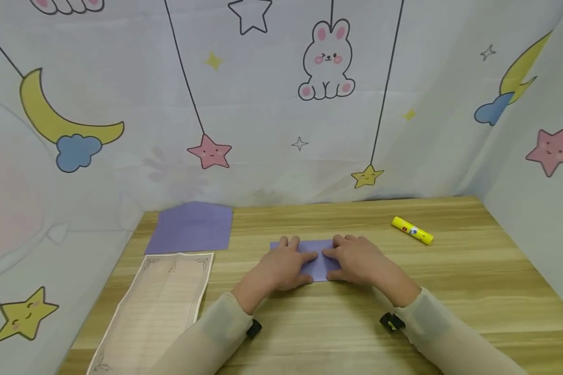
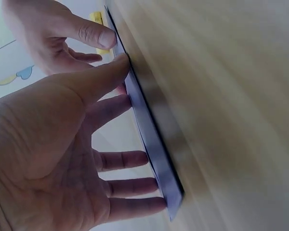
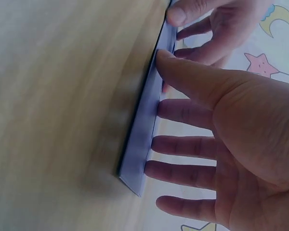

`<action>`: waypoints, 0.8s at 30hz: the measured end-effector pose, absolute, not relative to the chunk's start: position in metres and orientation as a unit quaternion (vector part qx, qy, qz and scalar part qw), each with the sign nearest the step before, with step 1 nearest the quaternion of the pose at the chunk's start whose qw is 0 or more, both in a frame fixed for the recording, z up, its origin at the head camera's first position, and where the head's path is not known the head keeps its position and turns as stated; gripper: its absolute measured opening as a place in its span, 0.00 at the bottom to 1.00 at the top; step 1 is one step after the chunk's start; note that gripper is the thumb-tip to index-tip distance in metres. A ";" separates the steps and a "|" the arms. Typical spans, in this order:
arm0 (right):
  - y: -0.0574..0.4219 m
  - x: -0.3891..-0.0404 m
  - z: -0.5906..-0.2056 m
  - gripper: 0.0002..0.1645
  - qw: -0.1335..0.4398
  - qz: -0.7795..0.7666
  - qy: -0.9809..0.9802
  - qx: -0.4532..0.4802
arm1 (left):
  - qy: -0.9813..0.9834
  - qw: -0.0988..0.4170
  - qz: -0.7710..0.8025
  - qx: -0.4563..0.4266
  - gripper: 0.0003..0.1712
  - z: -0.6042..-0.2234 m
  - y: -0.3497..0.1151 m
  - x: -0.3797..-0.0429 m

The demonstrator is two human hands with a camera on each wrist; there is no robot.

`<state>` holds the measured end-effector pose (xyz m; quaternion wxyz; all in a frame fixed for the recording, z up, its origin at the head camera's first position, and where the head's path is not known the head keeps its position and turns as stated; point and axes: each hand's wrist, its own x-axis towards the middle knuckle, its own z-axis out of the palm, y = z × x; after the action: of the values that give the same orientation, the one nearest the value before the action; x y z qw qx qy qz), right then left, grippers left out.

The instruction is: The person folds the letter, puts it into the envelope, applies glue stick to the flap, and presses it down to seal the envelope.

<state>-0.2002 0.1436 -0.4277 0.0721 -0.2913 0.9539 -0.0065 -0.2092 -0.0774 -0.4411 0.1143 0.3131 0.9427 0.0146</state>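
A folded purple sheet of paper (image 1: pixel 316 268) lies flat on the wooden table, below the middle of the head view. My left hand (image 1: pixel 283 266) presses on its left part, and my right hand (image 1: pixel 358 260) presses on its right part. Both thumbs rest along the near edge, as the left wrist view shows on the purple paper (image 2: pixel 147 127). Fairly straight fingers of the right hand (image 3: pixel 241 130) touch the paper (image 3: pixel 140 137) in the right wrist view. Some of the sheet is hidden under the hands.
A yellow glue stick (image 1: pixel 412 230) lies at the back right. Another purple paper piece with a pointed top edge (image 1: pixel 192 229) is at the back left. Nearer me on the left sits a lined letter sheet with a decorated border (image 1: pixel 157 307). A patterned curtain (image 1: pixel 262 104) hangs behind.
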 end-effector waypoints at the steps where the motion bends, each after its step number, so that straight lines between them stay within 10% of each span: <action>1: 0.144 -0.200 -0.428 0.38 0.071 -0.008 0.954 -0.292 | 0.943 0.118 0.011 0.312 0.37 -0.440 -0.075 -0.209; 24: 0.158 -0.202 -0.426 0.38 0.074 -0.005 0.950 -0.303 | 0.945 0.121 -0.017 0.303 0.37 -0.436 -0.076 -0.208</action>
<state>-0.2024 0.1581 -0.4259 0.0737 -0.3028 0.9502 -0.0046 -0.2079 -0.0764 -0.4360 0.1210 0.3026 0.9453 -0.0172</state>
